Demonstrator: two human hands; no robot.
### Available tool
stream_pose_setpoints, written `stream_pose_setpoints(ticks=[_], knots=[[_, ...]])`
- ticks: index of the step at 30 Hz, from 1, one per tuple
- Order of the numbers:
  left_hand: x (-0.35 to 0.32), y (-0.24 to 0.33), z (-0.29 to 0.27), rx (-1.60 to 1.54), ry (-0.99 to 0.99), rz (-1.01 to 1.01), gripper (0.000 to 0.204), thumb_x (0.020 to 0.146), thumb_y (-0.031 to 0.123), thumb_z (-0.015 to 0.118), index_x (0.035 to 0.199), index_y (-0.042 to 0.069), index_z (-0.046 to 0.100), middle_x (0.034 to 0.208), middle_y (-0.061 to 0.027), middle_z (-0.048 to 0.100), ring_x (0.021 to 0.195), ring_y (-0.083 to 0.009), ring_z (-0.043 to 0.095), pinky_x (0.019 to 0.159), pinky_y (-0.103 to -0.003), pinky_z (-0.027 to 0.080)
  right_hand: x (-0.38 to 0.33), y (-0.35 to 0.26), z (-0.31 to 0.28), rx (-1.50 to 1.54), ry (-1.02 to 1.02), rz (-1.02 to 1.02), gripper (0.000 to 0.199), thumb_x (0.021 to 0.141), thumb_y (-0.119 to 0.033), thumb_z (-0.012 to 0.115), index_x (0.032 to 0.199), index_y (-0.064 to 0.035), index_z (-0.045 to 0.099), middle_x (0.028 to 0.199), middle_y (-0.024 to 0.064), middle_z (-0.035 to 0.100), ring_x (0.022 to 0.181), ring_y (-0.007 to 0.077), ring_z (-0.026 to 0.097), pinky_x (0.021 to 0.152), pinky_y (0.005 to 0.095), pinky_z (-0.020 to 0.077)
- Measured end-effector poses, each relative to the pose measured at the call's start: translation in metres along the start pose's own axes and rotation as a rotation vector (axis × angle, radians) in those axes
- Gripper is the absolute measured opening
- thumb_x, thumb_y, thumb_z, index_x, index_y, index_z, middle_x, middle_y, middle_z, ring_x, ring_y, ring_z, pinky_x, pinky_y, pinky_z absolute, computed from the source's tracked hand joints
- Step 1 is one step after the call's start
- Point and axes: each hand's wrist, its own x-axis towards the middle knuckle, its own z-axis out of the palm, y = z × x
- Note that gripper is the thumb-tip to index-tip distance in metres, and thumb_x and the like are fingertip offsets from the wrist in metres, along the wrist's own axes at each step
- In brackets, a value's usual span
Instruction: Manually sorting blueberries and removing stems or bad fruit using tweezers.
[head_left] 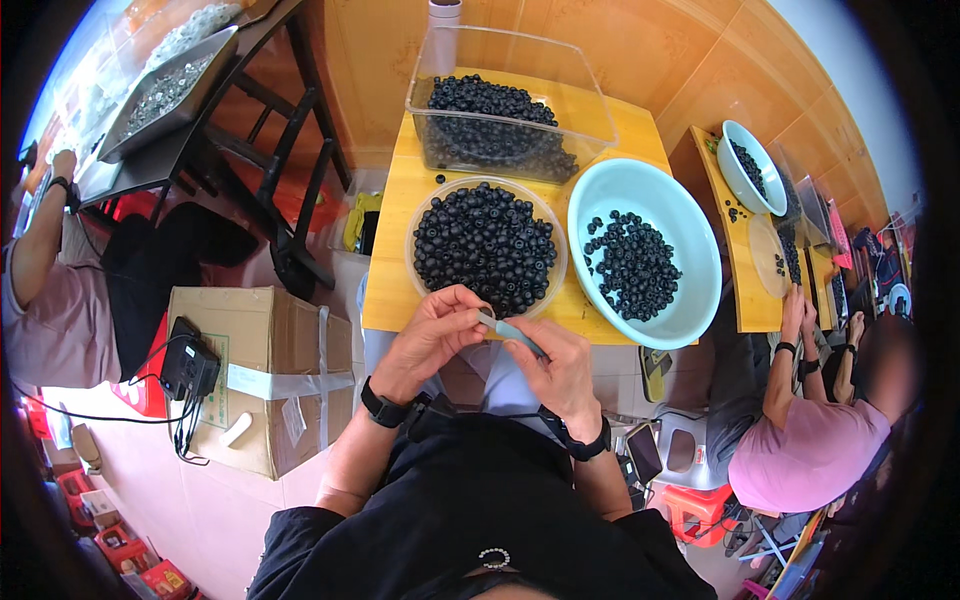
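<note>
My left hand (432, 335) pinches something small at its fingertips, right at the tip of a slim grey-blue tool (518, 334) that my right hand (560, 368) grips. Both hands meet at the near edge of a small yellow table (388, 300). Just beyond them stands a clear round bowl (552, 268) heaped with small dark round pieces (485, 245). To its right a light blue basin (690, 300) holds a thinner layer of the same dark pieces (633, 262). What my left fingers pinch is too small to make out.
A clear rectangular tub (590, 125) of dark pieces stands at the table's far side. A taped cardboard box (262, 370) with a black device sits on the floor at left. A person in pink (810, 440) works at another yellow table at right; another person (50, 300) sits far left.
</note>
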Motion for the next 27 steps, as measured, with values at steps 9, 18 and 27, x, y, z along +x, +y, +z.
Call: stream_pose_setpoints(ticks=[9,18,27], knots=[[0.0,-0.001,-0.001,-0.001,0.001,-0.001,0.012,0.086,0.001,0.063,0.097,0.001,0.06,0.097,-0.0099,0.065,0.082,-0.0141,0.066,0.074,-0.024,0.058,-0.002,0.007,0.004,-0.034,0.015,-0.022,0.02,0.082,-0.016,0.068,0.097,-0.0026,0.067,0.074,0.0103,0.065,0.055,0.0223,0.063,0.05,0.0309,0.0474],[-0.002,0.001,-0.001,0.003,-0.003,-0.005,0.012,0.085,0.0,0.064,0.097,0.001,0.06,0.096,-0.01,0.065,0.08,-0.0144,0.066,0.073,-0.024,0.058,-0.003,0.018,0.008,-0.015,0.063,-0.003,0.02,0.083,-0.014,0.067,0.099,-0.0026,0.067,0.073,0.0116,0.065,0.056,0.0241,0.062,0.051,0.0314,0.0472],[0.001,-0.007,0.001,0.123,0.008,-0.084,0.018,0.083,0.001,0.066,0.099,0.004,0.057,0.094,-0.006,0.065,0.077,-0.0122,0.066,0.067,-0.021,0.056,0.004,0.003,0.004,0.042,0.022,-0.044,0.027,0.076,-0.008,0.072,0.102,-0.0033,0.066,0.08,0.0113,0.061,0.065,0.0266,0.061,0.056,0.0331,0.0475]])
